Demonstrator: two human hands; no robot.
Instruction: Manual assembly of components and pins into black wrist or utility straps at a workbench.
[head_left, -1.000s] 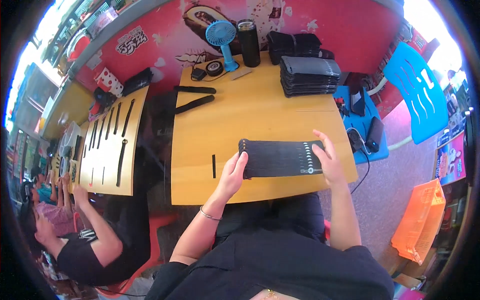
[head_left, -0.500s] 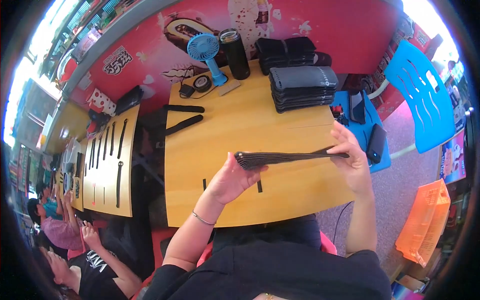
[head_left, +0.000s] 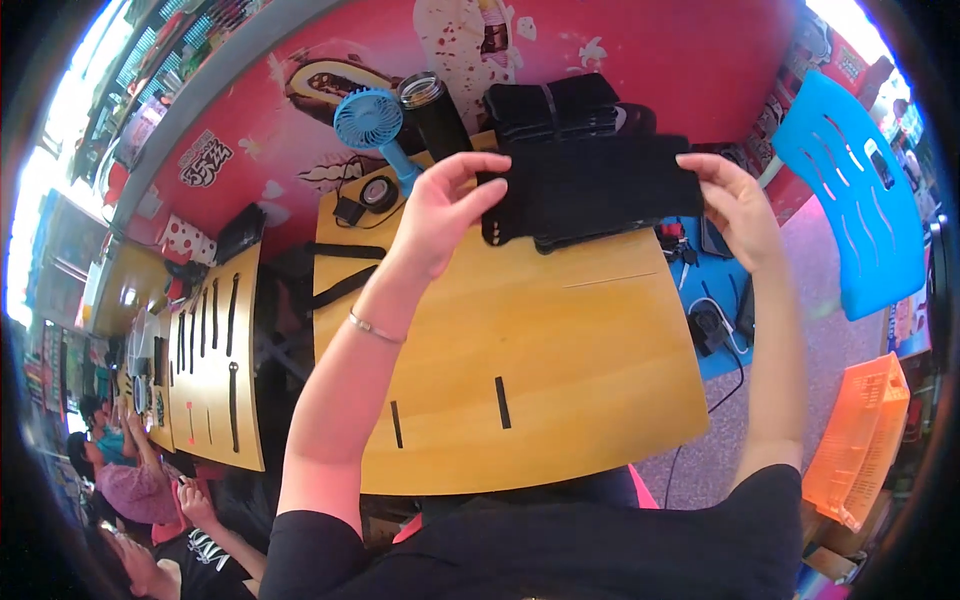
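Observation:
A flat bundle of black cloth pieces (head_left: 600, 185) spans the space between my hands, held by its two ends. My left hand (head_left: 440, 210) pinches its left end between thumb and fingers. At the other end my right hand (head_left: 738, 205) grips the edge with its fingertips. Small pale dots show at the bundle's lower left corner. The bundle is over the stack of folded black cloth pieces (head_left: 585, 238) and hides most of it; whether they touch I cannot tell. Behind lies another black cloth stack (head_left: 550, 105) tied with a band.
On the wooden table (head_left: 560, 340) lie two short black strips (head_left: 503, 402) and two long black straps (head_left: 345, 285). A blue fan (head_left: 368, 120) and a black bottle (head_left: 432, 110) stand at the back. At right are a blue chair (head_left: 855, 200) and an orange basket (head_left: 858, 440). People sit at left.
Both hands have moved forward, away from my body, with the bundle. It was edge-on before and now turns its broad black face to view, over the stack at the back.

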